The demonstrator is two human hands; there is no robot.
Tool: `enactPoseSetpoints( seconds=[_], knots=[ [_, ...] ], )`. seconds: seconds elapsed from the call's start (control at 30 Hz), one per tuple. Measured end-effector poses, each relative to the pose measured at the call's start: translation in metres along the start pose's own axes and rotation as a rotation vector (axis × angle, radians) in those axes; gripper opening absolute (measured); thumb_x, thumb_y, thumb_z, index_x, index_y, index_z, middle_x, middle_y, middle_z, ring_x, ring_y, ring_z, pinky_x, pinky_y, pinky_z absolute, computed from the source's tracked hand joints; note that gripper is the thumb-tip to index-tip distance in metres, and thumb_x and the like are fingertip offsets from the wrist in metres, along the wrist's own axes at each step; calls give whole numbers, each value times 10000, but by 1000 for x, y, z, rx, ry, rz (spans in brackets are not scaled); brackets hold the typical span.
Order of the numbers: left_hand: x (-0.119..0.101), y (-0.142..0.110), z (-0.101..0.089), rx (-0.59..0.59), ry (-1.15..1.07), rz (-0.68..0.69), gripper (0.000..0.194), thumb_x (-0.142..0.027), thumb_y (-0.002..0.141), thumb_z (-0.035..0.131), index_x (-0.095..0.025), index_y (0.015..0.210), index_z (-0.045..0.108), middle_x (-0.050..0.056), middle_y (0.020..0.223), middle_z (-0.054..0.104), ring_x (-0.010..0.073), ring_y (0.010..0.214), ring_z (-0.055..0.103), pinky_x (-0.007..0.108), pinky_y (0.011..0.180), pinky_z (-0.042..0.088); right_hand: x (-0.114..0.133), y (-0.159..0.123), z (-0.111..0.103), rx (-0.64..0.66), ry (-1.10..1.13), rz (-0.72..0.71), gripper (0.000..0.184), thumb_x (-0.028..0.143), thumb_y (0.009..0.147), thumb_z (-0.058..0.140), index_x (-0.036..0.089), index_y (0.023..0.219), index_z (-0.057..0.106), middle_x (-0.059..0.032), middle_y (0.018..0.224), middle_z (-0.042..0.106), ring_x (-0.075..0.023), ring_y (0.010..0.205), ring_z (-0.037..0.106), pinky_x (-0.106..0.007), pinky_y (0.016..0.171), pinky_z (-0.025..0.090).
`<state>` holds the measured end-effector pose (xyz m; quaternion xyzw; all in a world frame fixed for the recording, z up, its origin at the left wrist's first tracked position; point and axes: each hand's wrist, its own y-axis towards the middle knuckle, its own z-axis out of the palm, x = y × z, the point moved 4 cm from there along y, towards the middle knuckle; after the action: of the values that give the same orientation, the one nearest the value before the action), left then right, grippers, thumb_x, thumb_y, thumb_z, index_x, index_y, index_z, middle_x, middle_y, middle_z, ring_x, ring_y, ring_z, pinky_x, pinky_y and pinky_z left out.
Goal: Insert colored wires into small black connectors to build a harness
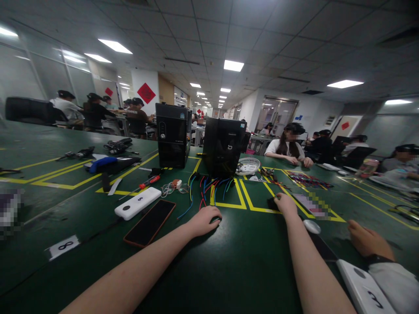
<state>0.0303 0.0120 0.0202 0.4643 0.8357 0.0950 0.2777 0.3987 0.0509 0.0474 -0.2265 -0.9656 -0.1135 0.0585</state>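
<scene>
My left hand (205,220) rests palm down on the green table, fingers loosely curved, a small gap between them and the thumb. Nothing shows in it. Just beyond it lie red and blue wires (203,192) and a blue-yellow wire pair (190,200). Farther right, my right hand (286,205) has its fingertips closed at the edge of a small black piece (273,203), whose kind I cannot make out. Behind the wires stand two black computer cases (225,146), the left one (172,148) slightly farther away.
To the left are a phone (150,223), a white power bank (139,203) marked 8 and a red-handled screwdriver (149,182). A white basket (248,165) stands behind. At right are a round white lid (312,226), another person's hand (369,240) and a white power bank (363,283).
</scene>
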Motion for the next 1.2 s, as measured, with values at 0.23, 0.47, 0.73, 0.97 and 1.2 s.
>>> enactPoseSetpoints(
  seconds=[0.23,0.47,0.73,0.97,1.2],
  knots=[
    [0,-1,1,-3,-4,4,161,-241,830,499,-195,944,602,38,984,600,177,947,530,306,873,405,2,3,8,90,30,-44,309,264,787,469,163,1017,650,-112,1005,651,-224,925,600,-268,722,433],
    [-1,-1,-1,6,-8,-4,166,-247,835,495,-194,952,601,39,986,599,177,951,528,312,880,400,-9,4,-4,148,98,34,297,303,845,408,156,900,661,-75,746,677,-144,632,624,-217,572,415],
    [-3,-2,-4,16,-10,-13,169,-247,837,495,-193,960,598,41,993,598,179,960,527,320,886,400,-20,5,-19,157,133,78,375,196,736,519,96,1094,571,-62,675,669,-152,610,622,-211,551,409],
    [-2,-1,-3,23,-7,-12,173,-244,842,490,-197,968,598,42,998,596,180,963,526,323,883,402,-16,3,-6,151,111,7,324,228,720,524,137,1015,622,-58,777,677,-149,685,621,-203,572,405],
    [-1,-1,-1,12,-5,-5,173,-238,835,496,-193,969,595,44,995,597,180,965,525,319,885,400,-11,3,1,112,15,-29,293,236,706,536,161,959,661,-92,944,660,-200,868,603,-233,669,417]
  ],
)
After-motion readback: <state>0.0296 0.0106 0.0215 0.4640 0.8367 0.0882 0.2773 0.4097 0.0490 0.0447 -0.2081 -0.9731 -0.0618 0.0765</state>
